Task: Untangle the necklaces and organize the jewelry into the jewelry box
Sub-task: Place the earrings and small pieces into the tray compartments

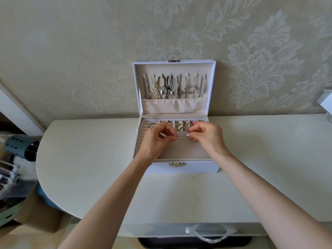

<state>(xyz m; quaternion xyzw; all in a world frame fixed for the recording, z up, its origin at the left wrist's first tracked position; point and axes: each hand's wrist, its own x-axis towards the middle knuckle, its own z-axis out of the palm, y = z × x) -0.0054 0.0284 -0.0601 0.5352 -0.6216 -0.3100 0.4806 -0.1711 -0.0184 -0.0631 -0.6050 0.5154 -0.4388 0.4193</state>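
- Far left of the hands, off the counter's edge, lies a blue-grey cylinder (21, 147) with round holes punched in it. It sits among blurred clutter, with a brown cardboard box (38, 218) below.
- The counter (89, 159) is matte cream. Its left end curves in a smooth round edge, and a broad bare stretch lies to the left of the left hand.
- The jewelry box (179, 169) stands under both hands, a white rectangular case with a beige velvety lining. Its lid (172, 68) stands upright against the patterned wallpaper beyond the hands.
- Ribbed ring rolls (141, 139) run just left of the left hand.
- The left hand (156, 141) hovers over the tray, thumb and forefinger pinching a small silver piece (175, 135).
- Above the hands, necklaces (172, 86) hang in the lid: chains, pearls and dark cords. Their ends are tucked into a gathered fabric pocket (174, 106).
- Narrow divided compartments (179, 125) line the tray's back edge, just beyond the fingertips.
- Between the two hands, tiny round studs (182, 136) rest on the flat velvety tray.
- The right hand (208, 136) curls its fingers inward beside the studs. I cannot tell whether it holds anything.
- A metal latch (177, 164) sits on the box front, nearer than the hands.
- Two tiny beads (193, 177) lie apart on the open counter between the forearms.
- Below the near counter edge, a white ribbon handle (206, 234) loops.
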